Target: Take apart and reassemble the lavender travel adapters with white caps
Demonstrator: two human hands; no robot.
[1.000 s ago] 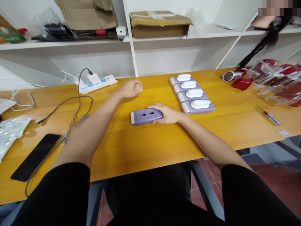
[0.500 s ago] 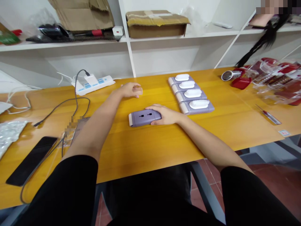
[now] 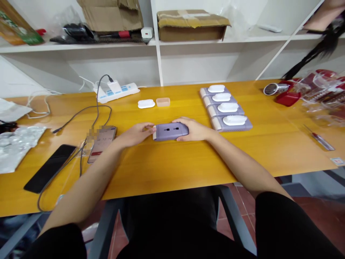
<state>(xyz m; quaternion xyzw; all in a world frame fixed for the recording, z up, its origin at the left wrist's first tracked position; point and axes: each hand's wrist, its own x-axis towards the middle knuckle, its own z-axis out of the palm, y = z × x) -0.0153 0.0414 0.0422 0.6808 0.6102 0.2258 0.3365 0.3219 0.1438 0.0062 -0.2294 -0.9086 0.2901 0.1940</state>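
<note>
The purple travel adapter [image 3: 169, 131] lies flat on the yellow table [image 3: 172, 169], socket face up, near the middle and straight in front of the person. It sits lengthwise between the two hands. The right hand [image 3: 195, 129] wraps its curled fingers around the adapter's right end, thumb on the far edge, gripping it. The left hand [image 3: 134, 135] lies low on the table with its fingers stretched out loosely, and their tips touch the adapter's pale left end without closing around it.

Behind the adapter, well apart from it, a white cap [image 3: 146, 103] and a small pale pink cap [image 3: 163, 102] lie side by side. To the right, a row of four purple adapters [image 3: 228, 113] with white caps on top lies near the right hand. A power strip [image 3: 117, 90] sits at the table's back edge.
</note>
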